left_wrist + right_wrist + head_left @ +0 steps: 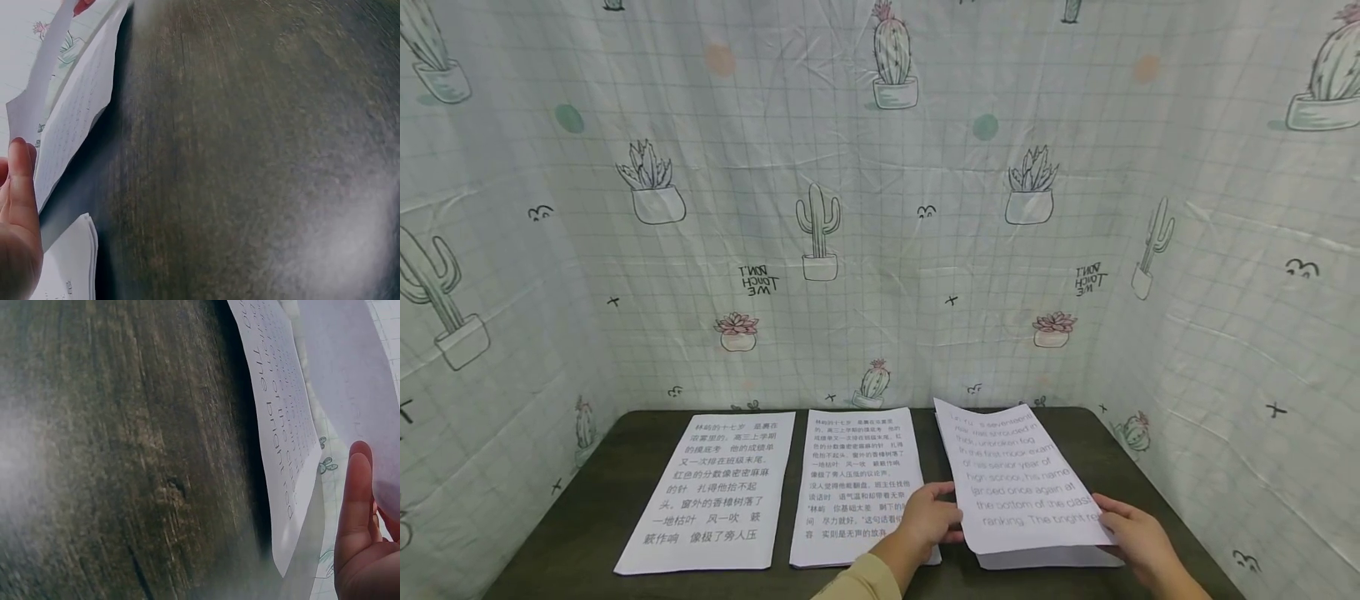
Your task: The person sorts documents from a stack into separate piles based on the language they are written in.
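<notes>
A white printed sheet of paper point(1022, 475) with large English text is raised at its near end on the right side of the table. My left hand point(931, 515) pinches its left edge, and my right hand point(1138, 533) pinches its right edge near the lower corner. Below it lies another printed sheet point(281, 425), mostly hidden in the head view. Both wrist views show a gap between the raised sheet point(40, 87) and the one underneath. My left forearm crosses the lower right corner of the middle paper stack point(857, 475).
A sheet with large Chinese text point(715, 492) lies at the left of the dark wooden table point(580, 500). The middle stack also bears Chinese text, in smaller print. A cactus-patterned cloth point(865, 317) hangs behind the table and along both sides.
</notes>
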`<state>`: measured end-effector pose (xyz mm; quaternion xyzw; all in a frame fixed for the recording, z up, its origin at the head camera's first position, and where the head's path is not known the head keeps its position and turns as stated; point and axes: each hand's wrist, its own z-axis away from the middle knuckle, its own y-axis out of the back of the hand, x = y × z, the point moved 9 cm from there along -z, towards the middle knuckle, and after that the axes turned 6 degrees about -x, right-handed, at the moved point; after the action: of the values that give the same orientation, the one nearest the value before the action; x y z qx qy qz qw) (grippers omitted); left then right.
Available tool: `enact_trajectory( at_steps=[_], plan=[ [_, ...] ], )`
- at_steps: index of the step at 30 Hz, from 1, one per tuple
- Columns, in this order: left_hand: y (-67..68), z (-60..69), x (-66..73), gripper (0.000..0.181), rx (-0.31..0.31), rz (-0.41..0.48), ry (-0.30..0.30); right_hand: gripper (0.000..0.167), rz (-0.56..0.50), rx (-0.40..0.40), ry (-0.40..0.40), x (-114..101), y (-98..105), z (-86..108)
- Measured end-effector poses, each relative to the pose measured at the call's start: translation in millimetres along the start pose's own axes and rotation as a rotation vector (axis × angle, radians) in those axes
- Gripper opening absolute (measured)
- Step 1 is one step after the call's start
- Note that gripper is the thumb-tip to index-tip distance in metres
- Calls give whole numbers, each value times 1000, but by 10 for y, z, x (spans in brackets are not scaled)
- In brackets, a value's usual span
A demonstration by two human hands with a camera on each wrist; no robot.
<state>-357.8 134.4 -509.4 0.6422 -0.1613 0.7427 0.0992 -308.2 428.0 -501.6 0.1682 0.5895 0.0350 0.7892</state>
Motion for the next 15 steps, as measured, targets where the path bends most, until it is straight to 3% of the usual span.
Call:
enact_trajectory(
  at_steps=[10, 15],
  plan=[
    [1, -2, -58, 52, 20, -23, 15, 52, 8, 3, 3, 20, -23, 10],
    [-34, 11, -125, 52, -37, -49, 70, 53, 18, 12, -24, 112, -6, -7]
  ],
)
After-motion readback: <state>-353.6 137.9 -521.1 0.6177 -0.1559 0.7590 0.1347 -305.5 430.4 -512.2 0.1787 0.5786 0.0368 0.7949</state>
